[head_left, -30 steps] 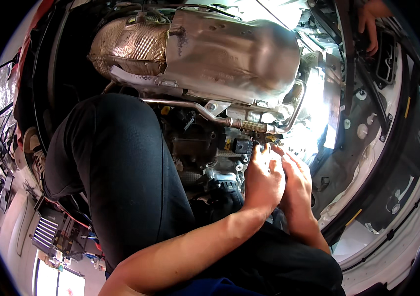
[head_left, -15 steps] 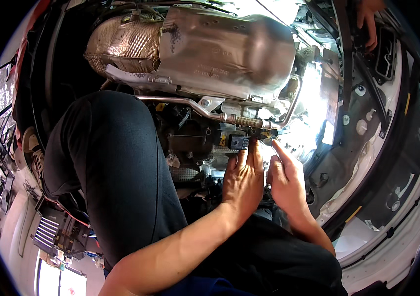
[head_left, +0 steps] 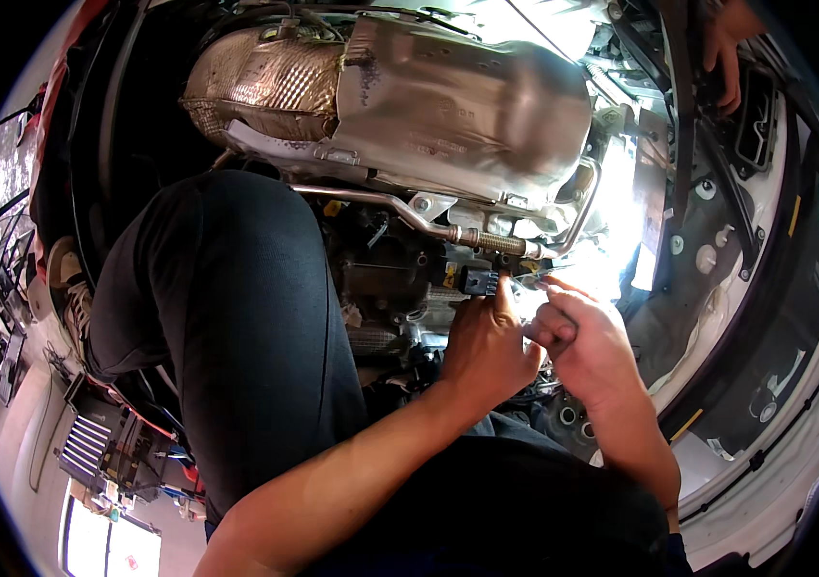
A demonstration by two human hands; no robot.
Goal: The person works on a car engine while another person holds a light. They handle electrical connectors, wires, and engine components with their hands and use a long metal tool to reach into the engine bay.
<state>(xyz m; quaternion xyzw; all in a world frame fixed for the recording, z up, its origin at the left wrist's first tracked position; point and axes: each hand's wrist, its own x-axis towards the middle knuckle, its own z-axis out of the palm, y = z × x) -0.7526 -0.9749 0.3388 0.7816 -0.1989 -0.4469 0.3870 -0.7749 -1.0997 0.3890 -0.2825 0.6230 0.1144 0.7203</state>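
Observation:
My left hand (head_left: 488, 351) is at the black electrical connector (head_left: 479, 281) below a bent metal pipe. Its index finger reaches up along the connector's right side. The other fingers are bent in, and what they press on is hidden. My right hand (head_left: 590, 348) is close beside it on the right, fingers curled and thumb against the index finger. A thin, light, wire-like piece (head_left: 542, 279) shows at those fingertips, but its kind is too small to tell. A yellow tag (head_left: 450, 275) sits just left of the connector.
A large metal heat shield (head_left: 467, 115) covers the far side of the engine bay. The ribbed pipe (head_left: 486, 239) runs above my hands. My bent knee (head_left: 236, 221) rises on the left. Another person's hand (head_left: 722, 62) hangs at the far right, near the car's body panel (head_left: 707, 346).
The whole view has shifted slightly, so the engine parts appear further right. My left fingers have bent more. My right hand has turned, its fingers now curled rather than the index pointing up.

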